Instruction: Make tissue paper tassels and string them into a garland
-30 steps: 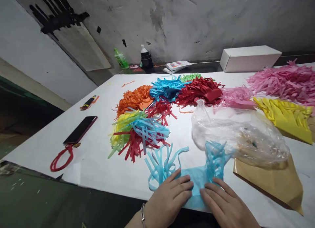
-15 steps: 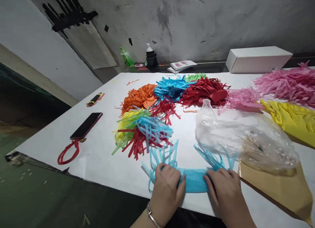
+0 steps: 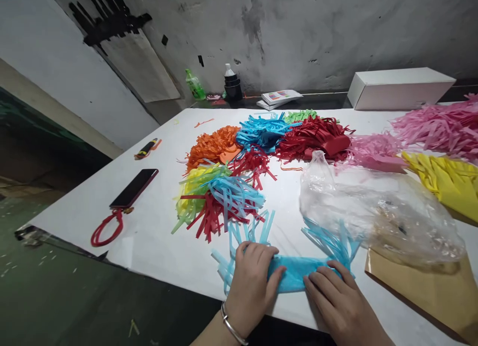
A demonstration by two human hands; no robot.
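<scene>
A sheet of light blue tissue paper [image 3: 297, 271] lies at the table's front edge, with a plain band in the middle and cut fringe strips at both ends. My left hand [image 3: 252, 281] is closed over the band's left part, thumb and fingers bent round it. Stretched fingers of my right hand [image 3: 336, 298] rest slightly apart on the band's lower right part, pressing it to the table. Left fringe strips stick out behind my left hand; the right ones fan up toward a clear plastic bag [image 3: 336, 196]. What lies under my palms is hidden.
Behind my hands lie a mixed tassel pile [image 3: 218, 196], orange fringe [image 3: 209, 147], red fringe [image 3: 317, 137] and yellow tissue [image 3: 448, 176]. A phone [image 3: 134, 189] with a red strap and a cutter [image 3: 145, 148] are left. Brown paper [image 3: 425, 291] is at right; a white box [image 3: 401, 89] stands behind.
My right hand has shifted from the right end of the blue band toward its lower edge, its fingers flatter. My left hand stays on the left part. The view has shifted slightly.
</scene>
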